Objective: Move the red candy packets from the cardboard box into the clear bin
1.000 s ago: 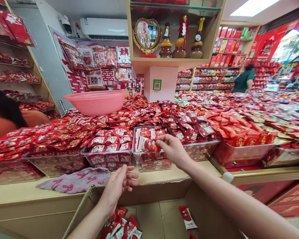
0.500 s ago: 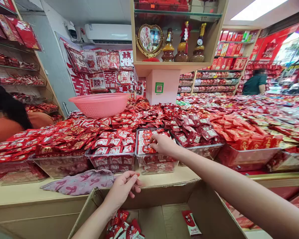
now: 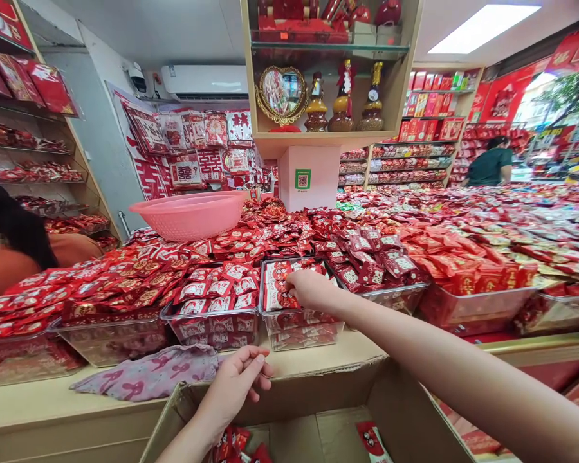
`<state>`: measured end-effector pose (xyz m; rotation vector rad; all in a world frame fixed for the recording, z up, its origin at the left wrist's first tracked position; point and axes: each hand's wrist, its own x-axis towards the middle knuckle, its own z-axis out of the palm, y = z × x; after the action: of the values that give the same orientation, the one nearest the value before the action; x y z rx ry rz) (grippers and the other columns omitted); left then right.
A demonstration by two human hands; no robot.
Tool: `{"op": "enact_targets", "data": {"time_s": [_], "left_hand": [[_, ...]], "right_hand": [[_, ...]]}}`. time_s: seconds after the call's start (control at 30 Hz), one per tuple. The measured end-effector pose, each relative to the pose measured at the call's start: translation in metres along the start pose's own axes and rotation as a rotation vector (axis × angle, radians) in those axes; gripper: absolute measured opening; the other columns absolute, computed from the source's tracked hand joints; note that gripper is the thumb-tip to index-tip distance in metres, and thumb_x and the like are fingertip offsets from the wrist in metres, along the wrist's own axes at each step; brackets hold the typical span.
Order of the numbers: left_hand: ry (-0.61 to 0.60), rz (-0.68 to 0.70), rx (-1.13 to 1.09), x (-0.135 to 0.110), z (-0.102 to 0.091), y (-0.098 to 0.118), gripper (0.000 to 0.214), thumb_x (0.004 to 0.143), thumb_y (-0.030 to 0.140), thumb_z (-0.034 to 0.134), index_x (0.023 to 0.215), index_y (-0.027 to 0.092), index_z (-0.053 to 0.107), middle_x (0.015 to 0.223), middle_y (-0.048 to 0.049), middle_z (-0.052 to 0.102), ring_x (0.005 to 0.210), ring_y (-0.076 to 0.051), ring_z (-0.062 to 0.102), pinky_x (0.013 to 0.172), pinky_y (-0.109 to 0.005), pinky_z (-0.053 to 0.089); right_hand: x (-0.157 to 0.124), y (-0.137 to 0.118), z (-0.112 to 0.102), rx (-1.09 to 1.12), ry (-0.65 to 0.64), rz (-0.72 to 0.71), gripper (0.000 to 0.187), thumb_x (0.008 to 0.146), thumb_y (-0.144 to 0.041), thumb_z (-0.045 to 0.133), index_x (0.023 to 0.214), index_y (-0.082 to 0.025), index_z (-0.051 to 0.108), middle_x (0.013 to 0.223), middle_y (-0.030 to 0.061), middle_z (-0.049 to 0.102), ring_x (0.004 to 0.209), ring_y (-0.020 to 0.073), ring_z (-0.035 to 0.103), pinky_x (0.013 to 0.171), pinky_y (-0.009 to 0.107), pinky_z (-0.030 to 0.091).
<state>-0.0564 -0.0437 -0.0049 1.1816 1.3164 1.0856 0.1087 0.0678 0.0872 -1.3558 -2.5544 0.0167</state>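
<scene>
My right hand reaches over a clear plastic bin, its fingers curled down against the small red-and-white packets in it. The fingertips are partly hidden, so what they pinch cannot be made out. The packets lie in neat rows, with printed figures on them. My left hand hovers above the near-left rim of a cardboard box, fingers loosely bent and apart, nothing visible in it. Inside the box, several red-and-white packets lie partly behind my left wrist, and a single packet rests on the right.
Bins of red packets flank the working bin, among them one at left. A pink basket sits on the heap behind. A patterned cloth lies on the counter. One person is at left, another at far right.
The view has tilted up slightly, so things sit lower in the picture. My right hand has lowered onto the packets with its fingers more curled. My left hand is almost unchanged.
</scene>
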Motion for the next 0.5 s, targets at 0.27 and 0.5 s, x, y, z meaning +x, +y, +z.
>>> {"op": "enact_targets", "data": {"time_s": [0.27,0.5], "left_hand": [[0.0,-0.01,-0.004,0.001,-0.001,-0.002,0.03,0.069,0.04,0.058,0.085,0.014,0.054,0.063,0.0003,0.063,0.051,-0.01,0.057,0.038,-0.016,0.039],[0.001,0.003,-0.005,0.002,-0.001,-0.003,0.029,0.069,0.038,0.058,0.085,0.014,0.055,0.062,0.0011,0.062,0.05,-0.009,0.057,0.037,-0.015,0.039]], "right_hand": [[-0.003,-0.005,-0.006,-0.01,0.057,-0.053,0.023,0.074,-0.014,0.046,0.092,-0.015,0.061,0.091,0.0115,0.062,0.086,0.0196,0.056,0.072,0.026,0.04],[-0.069,-0.029,-0.001,0.446,-0.378,-0.432,0.017,0.072,-0.017,0.049,0.08,-0.017,0.064,0.072,-0.0018,0.063,0.062,0.008,0.054,0.053,0.015,0.037]]}}
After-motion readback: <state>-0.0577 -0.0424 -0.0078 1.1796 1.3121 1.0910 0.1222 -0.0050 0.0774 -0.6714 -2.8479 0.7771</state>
